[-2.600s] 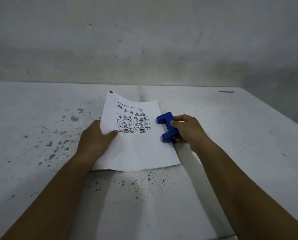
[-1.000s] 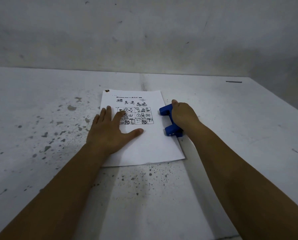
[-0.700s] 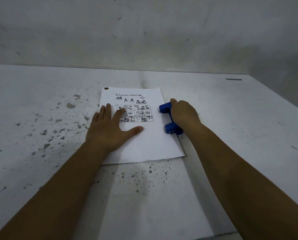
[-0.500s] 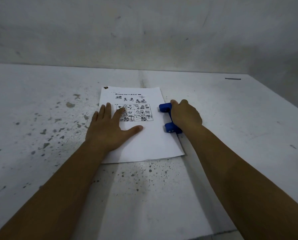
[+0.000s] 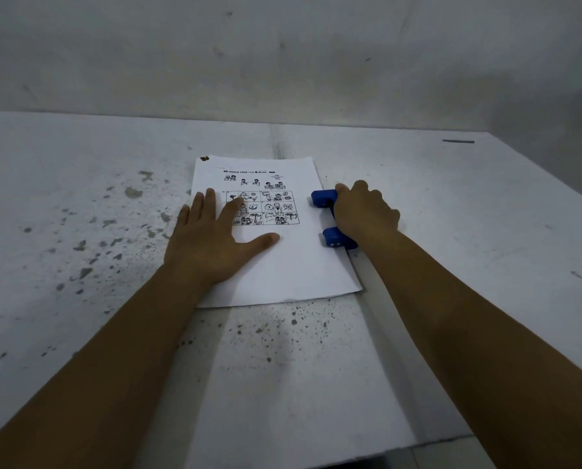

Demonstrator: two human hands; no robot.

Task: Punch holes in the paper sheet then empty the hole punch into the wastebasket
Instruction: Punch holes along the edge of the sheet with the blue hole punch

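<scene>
A white paper sheet (image 5: 293, 265) with a printed grid of black cartoon pictures lies flat on the table. My left hand (image 5: 215, 242) rests palm down on its left half, fingers spread. A blue hole punch (image 5: 330, 218) sits over the sheet's right edge, its two rounded ends showing. My right hand (image 5: 365, 211) lies on top of the punch, fingers curled over it and covering its middle. No wastebasket is in view.
The white table (image 5: 469, 252) is speckled with dark spots on its left side and in front of the sheet. A grey wall stands behind it. A short dark mark (image 5: 458, 141) lies at the far right corner. The table's front edge runs near my elbows.
My left hand went from lifting the sheet's left edge to lying flat on it. The sheet now lies flat. My right hand moved from gripping the punch's side to resting on its top.
</scene>
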